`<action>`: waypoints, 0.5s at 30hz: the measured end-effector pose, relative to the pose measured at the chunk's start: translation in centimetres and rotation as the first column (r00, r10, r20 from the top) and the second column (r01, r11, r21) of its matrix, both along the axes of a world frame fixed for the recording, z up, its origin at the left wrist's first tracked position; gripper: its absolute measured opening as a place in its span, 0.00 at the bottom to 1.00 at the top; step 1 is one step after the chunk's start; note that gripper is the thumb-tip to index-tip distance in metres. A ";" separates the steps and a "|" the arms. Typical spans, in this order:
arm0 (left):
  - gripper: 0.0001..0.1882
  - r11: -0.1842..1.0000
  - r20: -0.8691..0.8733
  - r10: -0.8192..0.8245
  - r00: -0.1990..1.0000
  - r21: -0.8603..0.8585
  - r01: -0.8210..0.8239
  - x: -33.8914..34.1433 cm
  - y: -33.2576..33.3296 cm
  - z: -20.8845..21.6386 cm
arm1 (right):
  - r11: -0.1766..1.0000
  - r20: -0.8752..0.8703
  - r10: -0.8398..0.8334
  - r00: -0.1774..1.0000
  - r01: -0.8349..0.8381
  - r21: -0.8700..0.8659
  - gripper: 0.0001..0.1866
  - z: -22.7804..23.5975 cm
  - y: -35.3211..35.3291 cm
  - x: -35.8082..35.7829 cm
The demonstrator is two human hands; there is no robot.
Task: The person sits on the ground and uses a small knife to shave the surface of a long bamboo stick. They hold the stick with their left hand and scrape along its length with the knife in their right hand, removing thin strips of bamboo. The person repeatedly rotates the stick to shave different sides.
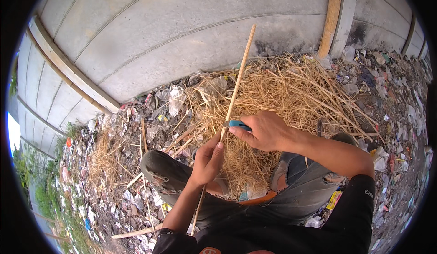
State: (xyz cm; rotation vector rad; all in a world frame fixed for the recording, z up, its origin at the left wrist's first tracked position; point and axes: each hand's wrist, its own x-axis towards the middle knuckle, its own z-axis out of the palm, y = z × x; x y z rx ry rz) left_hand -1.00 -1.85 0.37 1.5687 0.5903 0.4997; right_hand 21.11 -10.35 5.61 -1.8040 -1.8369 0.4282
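Observation:
A long, thin bamboo strip (242,67) slants up from my lap toward the wall. My left hand (207,159) is closed round it, thumb along its side. Just above that grip, my right hand (265,131) holds a blue-handled utility knife (240,125), its blade end against the strip. How much blade is out is too small to tell. Below the left hand the strip's lower end (199,210) runs down past my knee. Beneath both hands lies a heap of pale shavings (273,94), between and beyond my feet.
A concrete panel wall (205,21) stands ahead, with a wooden post (331,19) against it. Plastic litter (391,112) covers the ground on both sides. Loose bamboo sticks (136,232) lie by my left leg, and longer strips (337,94) rest on the heap at right.

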 end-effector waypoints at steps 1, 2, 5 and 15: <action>0.25 1.000 -0.012 0.006 1.000 0.005 -0.006 0.0 0.1 -0.1 | 0.999 0.016 0.020 1.000 -0.021 0.045 0.32 -0.5 0.0 -0.6; 0.25 0.999 -0.020 0.023 1.000 0.025 -0.023 0.0 0.3 -0.3 | 0.995 0.034 0.038 0.999 -0.041 0.090 0.33 -1.2 0.1 -1.1; 0.24 0.999 -0.039 0.042 0.998 0.024 -0.041 0.1 0.5 -1.2 | 0.994 0.062 -0.049 0.997 0.042 0.105 0.34 -2.5 1.3 0.4; 0.23 0.985 0.045 -0.005 0.999 -0.172 0.013 -1.5 0.5 -2.2 | 0.983 0.071 0.006 0.997 -0.019 0.181 0.37 -4.3 2.2 1.6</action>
